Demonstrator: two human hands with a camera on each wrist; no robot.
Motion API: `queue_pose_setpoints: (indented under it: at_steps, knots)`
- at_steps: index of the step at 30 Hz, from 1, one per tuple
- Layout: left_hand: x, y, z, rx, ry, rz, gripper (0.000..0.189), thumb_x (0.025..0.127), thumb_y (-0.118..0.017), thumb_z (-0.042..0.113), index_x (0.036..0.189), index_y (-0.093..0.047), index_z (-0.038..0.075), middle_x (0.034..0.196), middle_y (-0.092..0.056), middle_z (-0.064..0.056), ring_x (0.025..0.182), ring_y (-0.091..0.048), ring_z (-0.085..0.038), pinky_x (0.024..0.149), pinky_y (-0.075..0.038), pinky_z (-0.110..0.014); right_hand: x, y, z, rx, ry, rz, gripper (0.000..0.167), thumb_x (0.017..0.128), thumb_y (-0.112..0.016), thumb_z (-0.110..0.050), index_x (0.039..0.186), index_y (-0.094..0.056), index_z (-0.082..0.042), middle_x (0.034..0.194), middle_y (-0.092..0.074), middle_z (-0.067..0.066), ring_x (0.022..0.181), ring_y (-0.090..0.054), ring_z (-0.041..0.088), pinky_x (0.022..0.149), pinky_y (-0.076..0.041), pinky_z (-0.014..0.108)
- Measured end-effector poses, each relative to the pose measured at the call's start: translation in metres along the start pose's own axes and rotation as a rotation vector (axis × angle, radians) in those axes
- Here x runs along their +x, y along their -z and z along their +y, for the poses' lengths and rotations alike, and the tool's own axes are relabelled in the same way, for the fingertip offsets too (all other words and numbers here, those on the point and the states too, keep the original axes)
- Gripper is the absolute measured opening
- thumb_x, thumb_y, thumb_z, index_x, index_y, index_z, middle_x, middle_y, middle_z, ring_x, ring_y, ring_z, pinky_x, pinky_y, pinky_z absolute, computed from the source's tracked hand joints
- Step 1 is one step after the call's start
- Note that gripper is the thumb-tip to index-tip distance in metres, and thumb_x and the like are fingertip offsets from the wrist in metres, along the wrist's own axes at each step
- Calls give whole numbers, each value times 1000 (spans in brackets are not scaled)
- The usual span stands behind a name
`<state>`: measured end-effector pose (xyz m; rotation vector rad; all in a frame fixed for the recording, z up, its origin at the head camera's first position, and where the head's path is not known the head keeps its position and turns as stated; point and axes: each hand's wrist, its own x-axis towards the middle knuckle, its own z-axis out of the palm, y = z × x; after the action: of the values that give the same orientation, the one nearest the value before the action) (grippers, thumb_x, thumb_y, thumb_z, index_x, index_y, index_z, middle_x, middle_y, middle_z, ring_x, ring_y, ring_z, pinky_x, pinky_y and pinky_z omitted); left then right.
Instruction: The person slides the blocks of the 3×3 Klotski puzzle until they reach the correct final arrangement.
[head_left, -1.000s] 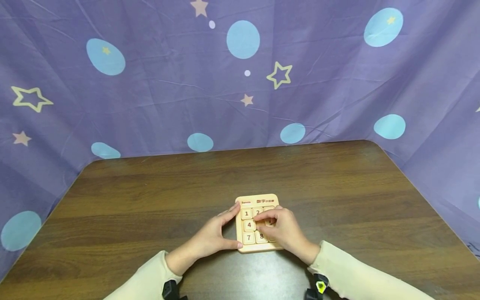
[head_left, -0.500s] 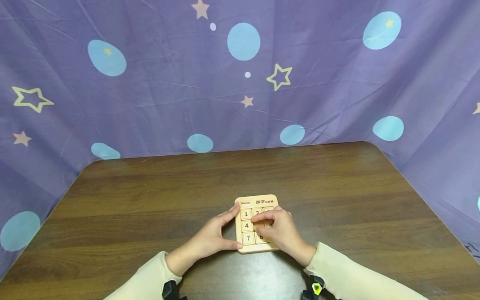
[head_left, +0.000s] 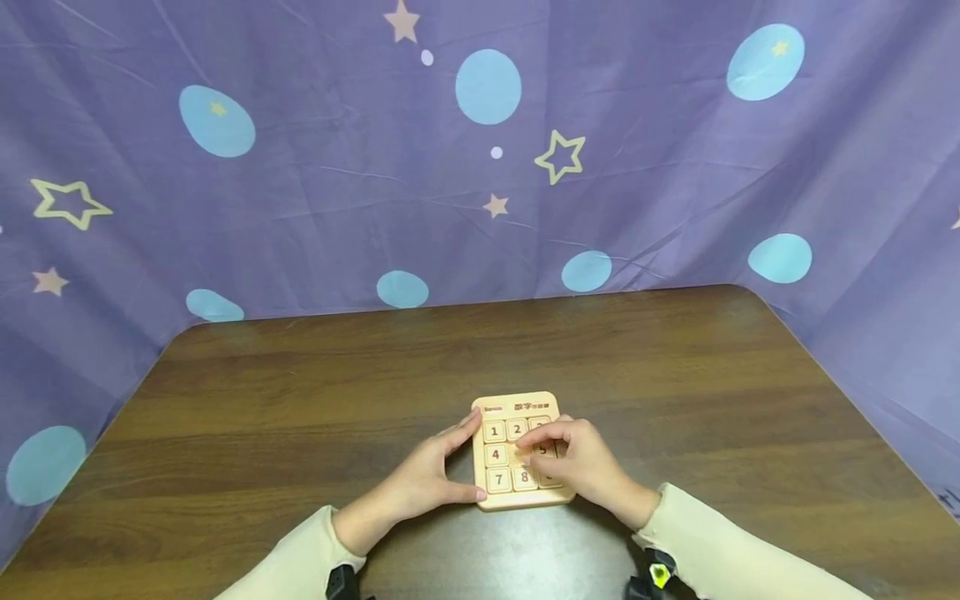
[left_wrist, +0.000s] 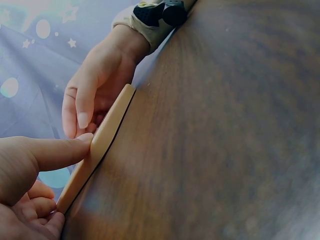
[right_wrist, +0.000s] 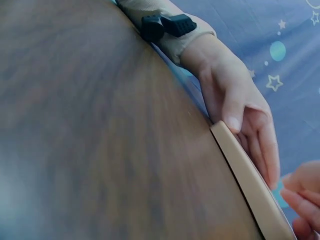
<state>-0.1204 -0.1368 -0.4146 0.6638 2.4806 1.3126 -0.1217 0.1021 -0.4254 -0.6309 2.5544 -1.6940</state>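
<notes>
A pale wooden number sliding puzzle (head_left: 525, 502) lies on the table in the head view, with numbered tiles in rows. My left hand (head_left: 420, 479) holds its left edge, thumb near the lower corner and fingers near the upper one. In the left wrist view that thumb (left_wrist: 65, 152) presses on the puzzle's rim (left_wrist: 102, 142). Over the right side is my right hand (head_left: 585, 462), index finger and thumb bent and slightly apart above the middle row. A gap shows between the 4 tile (head_left: 496, 455) and the 5 tile (head_left: 543, 451). That hand partly covers the right column.
A brown wood-grain table (head_left: 337, 367) surrounds the puzzle. Behind it hangs a purple curtain (head_left: 330, 208) with stars and blue ovals. Black wrist cameras sit on the left sleeve (head_left: 300, 554) and the right sleeve (head_left: 735, 542).
The 4 tile has slid left to the left column. My right hand moved slightly left with it, then back right, uncovering the middle gap. My left hand stays at the puzzle's edge.
</notes>
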Motion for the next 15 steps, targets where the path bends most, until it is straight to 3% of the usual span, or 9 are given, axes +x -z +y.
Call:
queue_pose_setpoints:
  at_steps: [8,15]
  knots:
    - [-1,-1,1,-11,-1,3,93,66,-83,13,143,-33,-2,152,-28,-10,140,-24,-26,113,-17,-46,-5,19,9,42,14,-44,11,77,-75,-10,88,-74,-9,75,-63,-2,64,-49,4,55,-41,18]
    - [1,-1,0,-13,-2,3,93,66,-83,13,143,-34,-2,152,-28,-9,140,-24,-24,113,-16,-45,-8,29,15,47,23,-51,14,76,-73,-5,90,-72,-8,77,-65,0,65,-51,5,54,-42,19]
